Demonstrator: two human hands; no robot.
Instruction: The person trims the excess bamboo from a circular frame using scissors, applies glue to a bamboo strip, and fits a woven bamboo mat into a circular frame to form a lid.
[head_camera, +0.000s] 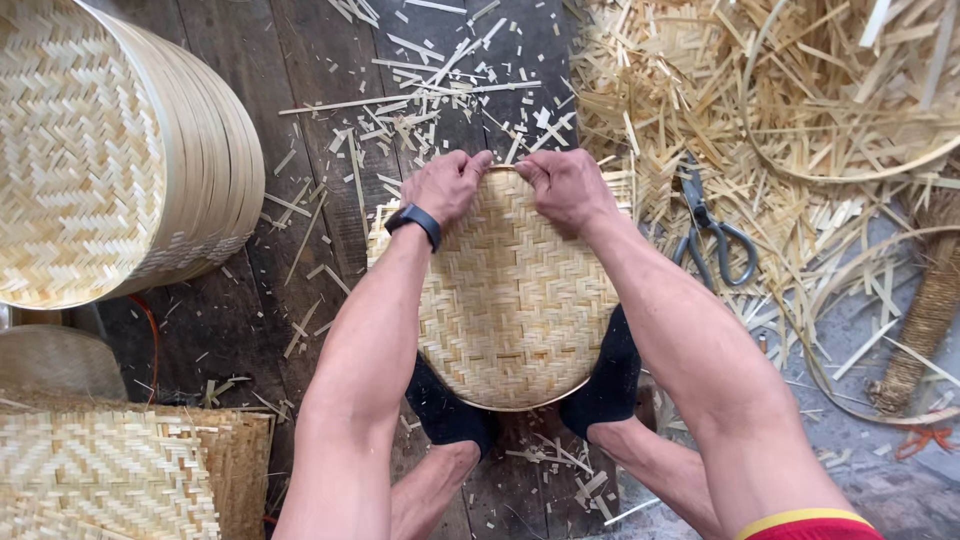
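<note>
Dark plank floor under me, littered with bamboo.

Offcuts and slivers (430, 90) scatter across the boards (300, 60); a thick heap of strips (800, 90) lies to my right with grey scissors (712, 228) on it. A stack of round woven trays (120, 150) lies left, flat woven mats (110, 470) nearer, perhaps several.

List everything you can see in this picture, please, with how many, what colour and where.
Round woven bamboo tray: one, pale straw, centre, propped between the feet.
Stack of round woven bamboo trays: one stack, pale straw, upper left, on its side.
Flat woven bamboo mats: a pile, straw, lower left.
Grey metal scissors: one, right of centre, on scraps.
Bamboo strip offcuts: many, pale yellow, upper right and across the dark wooden floor.
Black wristband: one, left wrist.
Black socks: two, below the tray.
Left hand: gripping the tray's top rim.
Right hand: gripping the rim beside it.
</note>
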